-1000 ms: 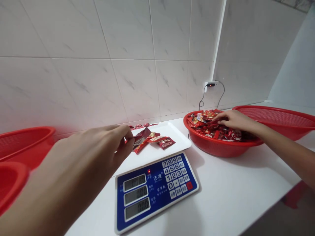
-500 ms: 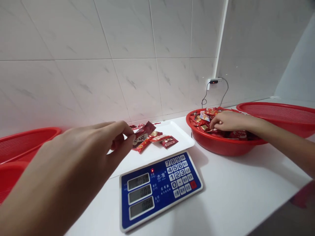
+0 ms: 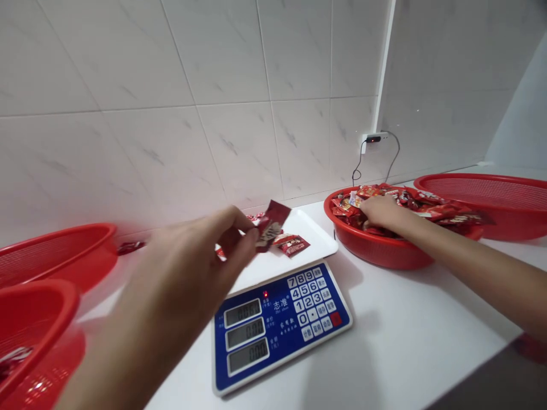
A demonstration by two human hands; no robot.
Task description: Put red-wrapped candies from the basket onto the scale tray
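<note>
My left hand (image 3: 200,256) pinches a red snack packet (image 3: 270,224) between thumb and fingers and holds it just above the white weighing pan (image 3: 314,242) of a blue-faced electronic scale (image 3: 282,322). A few more red packets (image 3: 293,244) lie on the pan. My right hand (image 3: 382,212) reaches into a red basket (image 3: 376,247) heaped with red packets; its fingers are curled down among them and what they grip is hidden.
A second, wide red basket (image 3: 491,196) stands at the far right. Two red baskets (image 3: 55,259) sit at the left, the nearer one (image 3: 29,319) holding a packet. A charger and cable (image 3: 374,142) hang on the tiled wall. The white counter's edge runs along the lower right.
My left hand lifted one packet off the scale pan and drew it up. My right hand dug deeper into the packet basket. The view shifted slightly left.
</note>
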